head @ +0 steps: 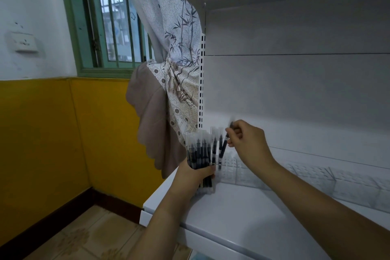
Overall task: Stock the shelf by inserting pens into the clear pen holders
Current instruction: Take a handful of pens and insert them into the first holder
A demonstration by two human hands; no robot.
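My left hand [195,172] grips a thick bundle of dark pens with clear caps [199,152], held upright at the left end of the white shelf [228,213]. My right hand [248,143] pinches a single pen [226,143], tilted, with its lower end over the leftmost clear pen holder [231,168]. Two pens [214,148] stand upright in that holder, just right of the bundle. The row of clear holders [337,183] runs to the right along the back of the shelf.
The white back panel [295,91] and a slotted upright [201,82] rise behind the shelf. A patterned curtain [179,48] and a brown cloth [147,112] hang left of it. A barred window [118,17] and a yellow wall [52,143] lie farther left.
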